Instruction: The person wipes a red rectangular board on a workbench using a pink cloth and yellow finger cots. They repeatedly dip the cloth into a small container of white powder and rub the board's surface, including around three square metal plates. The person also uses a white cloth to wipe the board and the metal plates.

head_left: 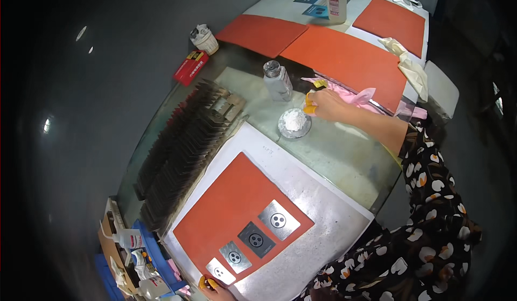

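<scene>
Four metal plates, each with a round three-hole mark, lie in a slanting row on an orange-red mat: a bright nearest one (219,271), a grey one (245,264), a dark one (267,250) and a larger silver one (288,211). My left hand (216,291), in yellow finger cots, has its fingers apart beside the nearest plate, at the mat's lower edge. My right hand (326,107), also in yellow finger cots, is bent closed beside a small dish (293,134) with white fluffy material (294,120). What its fingers hold is hidden.
A long rack of dark plates (183,150) stands to the left. A glass bottle (278,82), pink cloth (344,92) and yellow piece (320,84) lie behind the dish. Orange mats (344,58) and a clear bottle (336,3) are farther back. A blue bin (153,255) sits lower left.
</scene>
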A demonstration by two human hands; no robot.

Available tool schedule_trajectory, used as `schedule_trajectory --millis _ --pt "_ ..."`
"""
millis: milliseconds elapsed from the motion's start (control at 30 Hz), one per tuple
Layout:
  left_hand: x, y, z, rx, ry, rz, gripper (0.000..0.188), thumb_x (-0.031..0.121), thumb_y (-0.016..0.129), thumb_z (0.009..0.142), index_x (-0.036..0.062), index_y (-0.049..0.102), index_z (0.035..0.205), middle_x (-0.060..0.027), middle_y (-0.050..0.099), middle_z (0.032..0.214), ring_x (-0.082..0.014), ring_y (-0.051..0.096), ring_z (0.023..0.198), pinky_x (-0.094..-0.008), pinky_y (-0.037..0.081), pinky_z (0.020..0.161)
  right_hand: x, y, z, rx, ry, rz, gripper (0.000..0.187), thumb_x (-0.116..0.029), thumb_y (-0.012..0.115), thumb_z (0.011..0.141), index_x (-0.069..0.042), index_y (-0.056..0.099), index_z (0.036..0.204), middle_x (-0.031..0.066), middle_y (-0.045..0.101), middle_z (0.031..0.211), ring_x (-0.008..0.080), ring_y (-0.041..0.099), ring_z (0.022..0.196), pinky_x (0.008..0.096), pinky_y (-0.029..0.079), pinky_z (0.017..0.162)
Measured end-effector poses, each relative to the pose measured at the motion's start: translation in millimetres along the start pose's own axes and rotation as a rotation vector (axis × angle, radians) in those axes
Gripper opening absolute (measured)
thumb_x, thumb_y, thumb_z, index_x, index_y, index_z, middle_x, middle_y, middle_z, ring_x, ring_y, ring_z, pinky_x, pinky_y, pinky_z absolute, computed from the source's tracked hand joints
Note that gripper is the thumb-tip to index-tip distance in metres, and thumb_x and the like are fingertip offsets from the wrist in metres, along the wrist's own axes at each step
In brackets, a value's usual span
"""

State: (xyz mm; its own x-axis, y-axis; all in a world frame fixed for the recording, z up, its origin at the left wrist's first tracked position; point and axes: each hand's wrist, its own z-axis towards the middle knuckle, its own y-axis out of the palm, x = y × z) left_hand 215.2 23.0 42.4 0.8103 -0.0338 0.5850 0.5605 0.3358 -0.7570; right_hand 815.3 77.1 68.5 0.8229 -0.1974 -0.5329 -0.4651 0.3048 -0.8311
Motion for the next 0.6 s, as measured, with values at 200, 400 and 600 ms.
schedule_trajectory --millis 200,400,600 --pt "12.0 -11.8 -4.5 -0.013 -0.274 -0.165 0.026 0.010 0.047 0.089 -0.0044 0.048 0.111 -0.0119 0.048 0.106 -0.0187 0.050 0.094 -0.0299 0.042 0.084 5.1 41.0 21.9 0.000 -0.055 -0.119 0.021 -0.022 0.065 0.070 -0.006 0.062 0.083 0.0171 0.063 0.075 0.0337 0.061 0.072 0.0418 0.048 0.063" --pt "4.1 4.4 7.3 -0.038 -0.127 -0.103 0.023 0.009 0.047 0.089 -0.0025 0.049 0.108 -0.0102 0.047 0.101 -0.0170 0.050 0.086 -0.0270 0.044 0.073 25.5 27.4 11.8 0.128 -0.099 -0.089 0.020 -0.022 0.063 0.072 -0.003 0.057 0.075 0.0159 0.060 0.068 0.0331 0.060 0.068 0.0427 0.045 0.061" --pt "-37.8 -4.5 -3.6 0.018 -0.064 -0.265 0.020 0.006 0.046 0.090 0.0003 0.049 0.108 -0.0044 0.046 0.099 -0.0097 0.047 0.082 -0.0175 0.043 0.067 -42.0 0.1 -15.6 0.135 -0.236 -0.160 0.019 -0.020 0.062 0.079 -0.002 0.058 0.081 0.0162 0.060 0.072 0.0328 0.056 0.068 0.0414 0.042 0.061"
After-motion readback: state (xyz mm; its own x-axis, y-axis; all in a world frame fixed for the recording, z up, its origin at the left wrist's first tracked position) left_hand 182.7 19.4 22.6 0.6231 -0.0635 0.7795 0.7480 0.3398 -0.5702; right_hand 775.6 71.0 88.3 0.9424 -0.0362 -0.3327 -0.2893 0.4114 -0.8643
